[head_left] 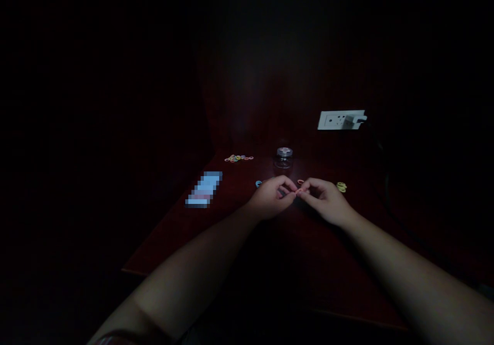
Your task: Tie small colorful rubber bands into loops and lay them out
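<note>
The scene is very dark. My left hand (271, 197) and my right hand (324, 199) meet fingertip to fingertip over a dark red table (216, 231). Both are pinched closed on something tiny between them, too small to name. Small coloured rings lie around the hands: a blue one (258, 184) just left of my left hand, an orange one (300, 182) behind the fingertips, and a yellow-green one (341, 186) right of my right hand. A small clear glass jar (284, 158) stands just behind the hands.
A row of several coloured rings (239, 158) lies at the back left of the table. A light blue flat object (204, 188), blurred, lies to the left. A white wall socket (341, 120) with a plug is on the wall at right.
</note>
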`<state>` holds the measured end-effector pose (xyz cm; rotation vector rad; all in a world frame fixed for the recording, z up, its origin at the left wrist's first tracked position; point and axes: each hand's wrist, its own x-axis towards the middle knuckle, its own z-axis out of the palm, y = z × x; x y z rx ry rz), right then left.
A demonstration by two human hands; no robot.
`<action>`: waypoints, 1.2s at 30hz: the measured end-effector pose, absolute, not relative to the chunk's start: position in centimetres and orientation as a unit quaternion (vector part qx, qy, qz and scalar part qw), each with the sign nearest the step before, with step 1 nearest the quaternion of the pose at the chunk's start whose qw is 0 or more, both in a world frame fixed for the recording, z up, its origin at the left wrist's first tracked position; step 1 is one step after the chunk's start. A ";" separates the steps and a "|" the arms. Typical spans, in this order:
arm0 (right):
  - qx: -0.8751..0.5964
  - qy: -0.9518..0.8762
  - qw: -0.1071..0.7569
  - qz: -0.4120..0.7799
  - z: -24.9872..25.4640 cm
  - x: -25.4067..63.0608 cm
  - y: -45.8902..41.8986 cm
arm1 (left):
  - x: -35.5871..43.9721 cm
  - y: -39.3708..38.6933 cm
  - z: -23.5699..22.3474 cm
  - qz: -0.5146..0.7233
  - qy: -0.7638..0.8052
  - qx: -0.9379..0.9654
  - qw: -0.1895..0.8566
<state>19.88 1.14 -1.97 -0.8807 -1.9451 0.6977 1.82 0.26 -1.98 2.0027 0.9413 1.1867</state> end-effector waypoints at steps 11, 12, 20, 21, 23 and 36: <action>-0.336 -0.810 0.417 0.239 -1.8 19.8 1.0 | 1.7 0.7 -2.8 0.411 0.367 0.764 0.336; -0.340 -0.810 0.414 0.239 -1.8 19.8 1.0 | 1.6 0.7 -2.8 0.412 0.368 0.764 0.333; -0.316 -0.796 0.433 0.281 -1.8 19.7 0.6 | 1.8 0.7 -2.4 0.445 0.336 0.745 0.366; -0.315 -0.796 0.434 0.281 -1.8 19.6 0.6 | 1.8 0.7 -2.3 0.446 0.337 0.742 0.370; -0.313 -0.798 0.432 0.280 -1.8 19.6 0.6 | 1.9 0.6 -2.2 0.447 0.344 0.738 0.371; -0.321 -0.808 0.424 0.251 -2.0 19.6 0.9 | 1.7 0.6 -2.3 0.452 0.352 0.744 0.344</action>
